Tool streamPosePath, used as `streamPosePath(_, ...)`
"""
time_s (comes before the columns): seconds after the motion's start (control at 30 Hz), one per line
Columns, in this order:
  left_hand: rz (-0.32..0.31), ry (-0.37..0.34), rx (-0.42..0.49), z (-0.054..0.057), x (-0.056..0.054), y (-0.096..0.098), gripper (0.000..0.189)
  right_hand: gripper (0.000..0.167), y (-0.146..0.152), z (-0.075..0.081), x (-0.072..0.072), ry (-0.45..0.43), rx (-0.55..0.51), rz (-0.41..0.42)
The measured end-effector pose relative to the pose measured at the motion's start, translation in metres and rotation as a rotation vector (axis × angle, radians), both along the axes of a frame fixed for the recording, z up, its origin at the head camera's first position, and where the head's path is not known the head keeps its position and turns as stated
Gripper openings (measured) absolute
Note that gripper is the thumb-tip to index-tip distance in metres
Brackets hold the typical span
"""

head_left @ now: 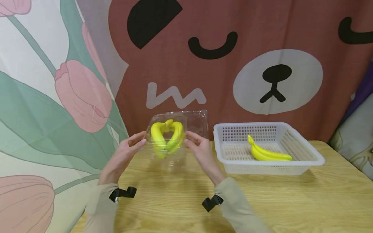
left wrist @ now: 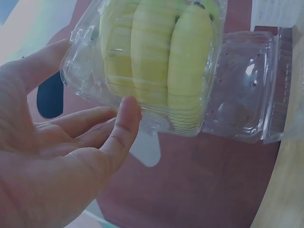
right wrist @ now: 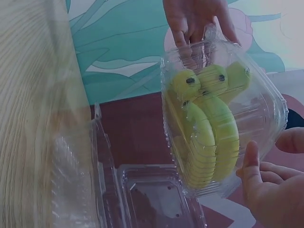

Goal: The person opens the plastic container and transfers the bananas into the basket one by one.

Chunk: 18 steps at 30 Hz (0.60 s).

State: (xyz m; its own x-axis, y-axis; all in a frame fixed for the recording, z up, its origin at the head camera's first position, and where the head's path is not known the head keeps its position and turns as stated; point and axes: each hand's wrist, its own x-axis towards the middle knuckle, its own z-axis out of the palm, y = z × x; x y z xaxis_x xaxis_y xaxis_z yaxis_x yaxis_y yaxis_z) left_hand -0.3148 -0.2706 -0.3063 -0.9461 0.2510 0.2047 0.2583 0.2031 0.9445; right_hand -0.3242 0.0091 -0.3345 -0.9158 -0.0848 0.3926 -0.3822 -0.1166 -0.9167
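Both hands hold a clear plastic clamshell box (head_left: 153, 119) up above the table, with yellow bananas (head_left: 158, 134) inside it. At the box's left side, my left hand (head_left: 128, 152) grips it between thumb and fingers. My right hand (head_left: 201, 150) does the same on the right side. In the left wrist view the thumb (left wrist: 127, 111) lies against the box wall, close to the bananas (left wrist: 152, 52). The right wrist view shows the box tilted, the dark banana tips (right wrist: 190, 81) visible through the plastic and the right thumb (right wrist: 251, 159) at its edge.
Behind the held box stands another clear plastic container (head_left: 201, 121), against the bear-print curtain (head_left: 215, 81). A white perforated basket (head_left: 233, 168) sits on the wooden table (head_left: 169, 200) to the right, with bananas (head_left: 266, 153) in it. A tulip-print curtain (head_left: 84, 100) hangs at the left.
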Motion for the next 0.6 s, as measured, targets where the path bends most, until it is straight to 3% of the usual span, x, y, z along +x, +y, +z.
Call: streamPosePath(0.6,-0.003,-0.024,-0.016,-0.01,-0.001,0.039,0.067,0.044,0.041,-0.001,0.004,-0.03,0.065,-0.046)
